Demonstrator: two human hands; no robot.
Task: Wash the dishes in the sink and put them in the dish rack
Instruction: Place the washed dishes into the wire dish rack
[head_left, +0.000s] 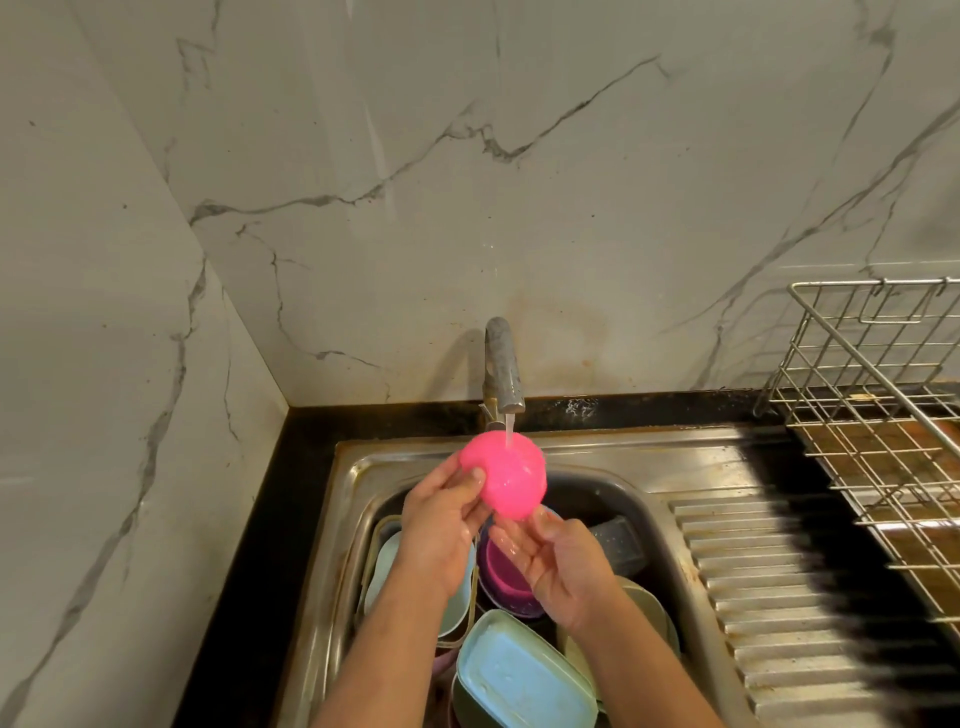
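Tubs (522, 670) and a purple bowl (501, 571) fill the sink (363, 470); at 12 o'clock, a pink bowl (506, 475) is gripped by both hands, left (441, 519) and right (558, 558), under running water (509, 428).

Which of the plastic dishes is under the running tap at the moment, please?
The bright pink bowl, held up by both hands beneath the tap. The purple bowl and the pale blue containers lie down in the sink.
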